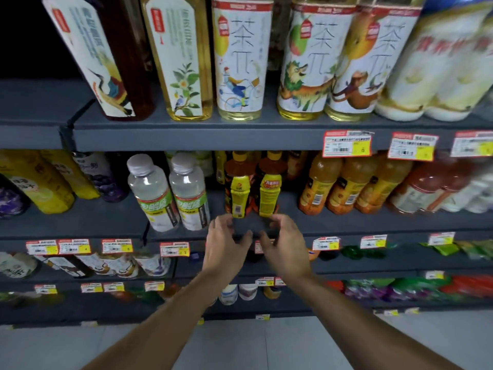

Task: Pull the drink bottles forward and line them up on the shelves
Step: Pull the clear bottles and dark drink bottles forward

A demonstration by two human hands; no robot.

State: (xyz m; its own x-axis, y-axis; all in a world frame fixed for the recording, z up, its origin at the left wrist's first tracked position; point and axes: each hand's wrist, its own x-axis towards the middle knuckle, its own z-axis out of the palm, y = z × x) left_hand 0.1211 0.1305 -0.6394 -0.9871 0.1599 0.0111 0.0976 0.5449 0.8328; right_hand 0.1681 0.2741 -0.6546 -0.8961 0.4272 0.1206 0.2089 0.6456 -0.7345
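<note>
Two dark tea bottles with yellow labels and yellow caps stand side by side on the middle shelf, the left one and the right one, a little back from the front edge. My left hand and my right hand hover just below and in front of them, fingers curled and apart, holding nothing. Neither hand touches a bottle. Two clear water bottles with green labels stand to the left, nearer the shelf edge.
Orange juice bottles stand to the right of the tea bottles, with red drinks beyond. Tall tea bottles fill the upper shelf. Yellow and purple bottles lean at the left. Price tags line the shelf fronts. Lower shelves hold more drinks.
</note>
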